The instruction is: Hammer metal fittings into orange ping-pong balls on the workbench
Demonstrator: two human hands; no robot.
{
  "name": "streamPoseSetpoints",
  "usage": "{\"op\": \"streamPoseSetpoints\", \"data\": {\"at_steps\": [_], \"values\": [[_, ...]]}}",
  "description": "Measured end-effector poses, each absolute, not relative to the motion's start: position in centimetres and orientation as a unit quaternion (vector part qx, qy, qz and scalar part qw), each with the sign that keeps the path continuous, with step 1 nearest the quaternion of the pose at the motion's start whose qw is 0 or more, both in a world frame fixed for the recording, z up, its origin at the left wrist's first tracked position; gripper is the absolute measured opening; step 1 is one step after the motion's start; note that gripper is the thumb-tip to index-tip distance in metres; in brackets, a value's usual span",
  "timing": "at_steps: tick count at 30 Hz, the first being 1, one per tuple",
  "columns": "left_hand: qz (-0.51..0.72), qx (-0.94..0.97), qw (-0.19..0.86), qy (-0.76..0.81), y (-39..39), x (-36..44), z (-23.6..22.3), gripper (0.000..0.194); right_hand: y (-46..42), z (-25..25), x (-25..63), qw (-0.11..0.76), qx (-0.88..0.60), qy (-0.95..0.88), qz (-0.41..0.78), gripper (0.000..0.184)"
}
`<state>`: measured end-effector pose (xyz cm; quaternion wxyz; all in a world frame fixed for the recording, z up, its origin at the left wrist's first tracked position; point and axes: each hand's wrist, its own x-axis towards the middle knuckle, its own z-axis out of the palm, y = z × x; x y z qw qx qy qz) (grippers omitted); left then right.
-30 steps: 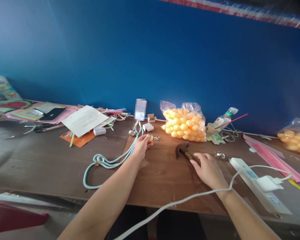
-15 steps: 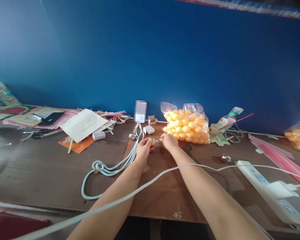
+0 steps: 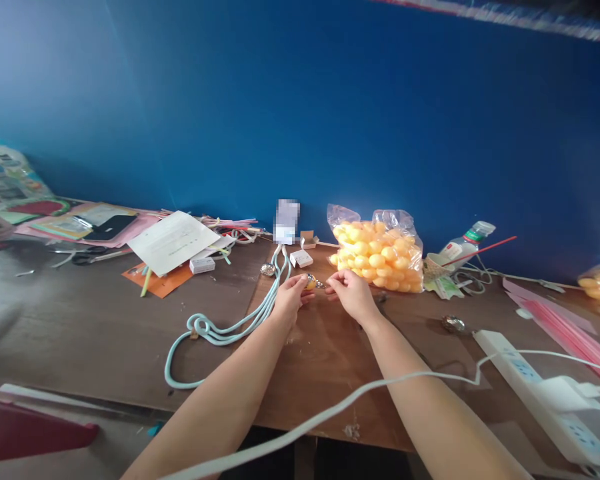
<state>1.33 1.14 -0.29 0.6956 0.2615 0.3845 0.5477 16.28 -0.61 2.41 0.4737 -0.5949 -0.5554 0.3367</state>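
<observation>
My left hand (image 3: 291, 300) pinches a small shiny silver-and-yellow trinket with a short chain (image 3: 311, 283), held just above the brown table. At the free end of that chain, the fingertips of my right hand (image 3: 351, 293) are pinched together; the tiny end piece between them is hard to make out. A similar silver trinket (image 3: 268, 269) lies left of my hands, beside a bundle of pale blue cord (image 3: 233, 333). Another silver trinket (image 3: 453, 325) sits further right. A small white box (image 3: 301, 259) is just beyond my left hand.
A clear bag of yellow balls (image 3: 377, 257) stands behind my right hand. A white cable (image 3: 325, 417) crosses over my forearms. To the right are a power strip (image 3: 545, 393) and a plastic bottle (image 3: 467, 243). Papers (image 3: 173, 245) and an orange sheet (image 3: 157, 283) lie left.
My right hand has shifted slightly right, widening the space between my hands. The white cable now hangs lower across my arms. The view has shifted a little.
</observation>
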Motion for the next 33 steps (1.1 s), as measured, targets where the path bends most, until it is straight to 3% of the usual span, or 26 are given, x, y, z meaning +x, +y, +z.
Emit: {"op": "streamPoseSetpoints", "data": {"at_steps": [5,10,24,33], "values": [[0.529,0.256,0.733,0.342,0.7,1.1,0.1,0.014,-3.5,1.6,15.3,0.507,-0.544,-0.529,0.409,0.025],[0.510,0.274,0.748,0.325,0.5,0.6,0.2,0.032,-4.4,1.3,14.1,0.531,-0.514,-0.498,0.454,0.033],[0.498,0.324,0.741,0.313,0.3,0.5,-0.3,0.032,-4.3,0.9,14.5,0.577,-0.424,-0.383,0.583,0.027],[0.499,0.322,0.739,0.319,-0.1,0.8,0.1,0.031,-4.0,0.4,14.5,0.570,-0.430,-0.383,0.586,0.029]]}}
